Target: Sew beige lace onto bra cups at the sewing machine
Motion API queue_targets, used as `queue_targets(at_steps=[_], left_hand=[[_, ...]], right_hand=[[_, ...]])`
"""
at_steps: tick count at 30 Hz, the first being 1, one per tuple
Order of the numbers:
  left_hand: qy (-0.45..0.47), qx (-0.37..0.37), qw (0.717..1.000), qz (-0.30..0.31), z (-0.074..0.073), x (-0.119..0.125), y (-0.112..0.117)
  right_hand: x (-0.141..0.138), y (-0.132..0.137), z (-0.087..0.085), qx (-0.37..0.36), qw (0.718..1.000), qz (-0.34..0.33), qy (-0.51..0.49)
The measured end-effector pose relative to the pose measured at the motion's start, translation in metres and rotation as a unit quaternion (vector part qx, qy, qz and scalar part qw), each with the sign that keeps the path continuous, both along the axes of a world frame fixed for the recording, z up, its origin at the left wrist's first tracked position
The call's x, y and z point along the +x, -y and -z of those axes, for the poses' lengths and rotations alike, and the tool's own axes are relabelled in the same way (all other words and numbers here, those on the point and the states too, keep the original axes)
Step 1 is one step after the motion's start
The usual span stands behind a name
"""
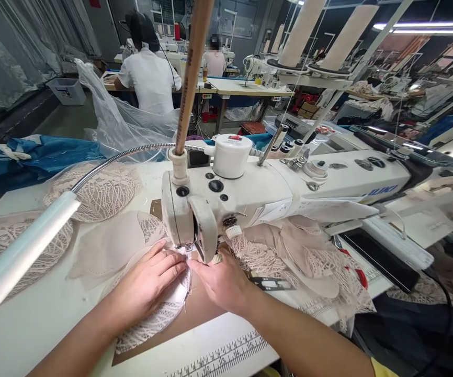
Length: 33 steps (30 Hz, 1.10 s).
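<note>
Steadying lace by hand at the presser foot

Pressing down on a lace piece with the left hand, fingers stretched out and close together, presumably to stop the fabric creeping at the presser foot. Resting the right hand just to the right, thumb toward the fabric's edge; cannot tell whether pinching, with fingers partly hidden behind the white guard. Working over a brown sheet, probably there for smooth sliding, beneath the head of a white sewing machine. Lit from the left by a tube lamp, apparently bent round to brighten the stitching area. Surrounded by loose lace pieces heaped at right, within easy reach, and lace cups laid at left, likely out of the way.
</note>
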<state>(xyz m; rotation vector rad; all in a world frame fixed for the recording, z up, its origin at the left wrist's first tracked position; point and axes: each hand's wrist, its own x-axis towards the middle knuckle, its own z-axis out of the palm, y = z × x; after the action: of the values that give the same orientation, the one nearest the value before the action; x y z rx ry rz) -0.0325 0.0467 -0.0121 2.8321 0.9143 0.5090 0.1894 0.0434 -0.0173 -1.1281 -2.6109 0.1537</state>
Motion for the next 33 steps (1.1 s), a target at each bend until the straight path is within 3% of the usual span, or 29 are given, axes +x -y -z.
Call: queue_targets(at_steps=[11,23,33], left_hand=[[-0.008,-0.015,1.0,0.004,0.0,-0.002,-0.004],[0.018,-0.024,0.999,-0.043,0.006,0.002,-0.007],[0.0,-0.039,0.999,-0.012,-0.002,-0.001,-0.006]], right_hand=[[-0.004,-0.001,-0.005,-0.014,0.999,0.009,0.039],[-0.013,-0.003,-0.005,0.033,0.998,0.05,0.018],[-0.004,0.0,-0.003,-0.001,1.0,-0.023,0.017]])
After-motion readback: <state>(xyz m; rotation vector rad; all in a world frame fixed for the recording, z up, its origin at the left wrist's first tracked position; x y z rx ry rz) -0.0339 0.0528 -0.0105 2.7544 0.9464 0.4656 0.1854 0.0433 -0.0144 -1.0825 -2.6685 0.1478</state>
